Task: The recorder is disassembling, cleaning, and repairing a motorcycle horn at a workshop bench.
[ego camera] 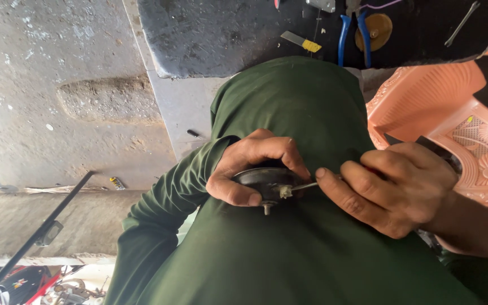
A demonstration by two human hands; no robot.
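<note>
Two hands meet over the person's lap, both working on one small part. Far out beyond the left hand lies bare concrete floor (pixel 57 141) with a rough patched hump, and a thin black rod (pixel 35 237) slants across it toward the lower corner.

The left hand (pixel 255 166) is closed around a round dark metal disc (pixel 264 181), thumb under its near edge and fingers curled over the top, so the disc is pinned steady against the green-clad thigh (pixel 289 248). A short stud (pixel 266 209) pokes down from the disc's underside, just below the thumb, and a pale fitting (pixel 285 191) shows on its face. Holding it low on the leg appears to give a firm rest and to turn the fitting toward the other hand.

The right hand (pixel 393 189) is pinched shut on a slim metal tool (pixel 303 186), forefinger laid along it, the tip touching the pale fitting. The grip is close to the tip, which seems to suit fine, controlled pressure. What kind of tool it is cannot be told; most of it is hidden in the fist.

Above the hands, on a dark mat (pixel 216 39), lie blue-handled pliers (pixel 351 34) beside a yellow-brown disc (pixel 377 28). Beyond the right hand stands an orange plastic chair (pixel 453 113), close against the person's leg.
</note>
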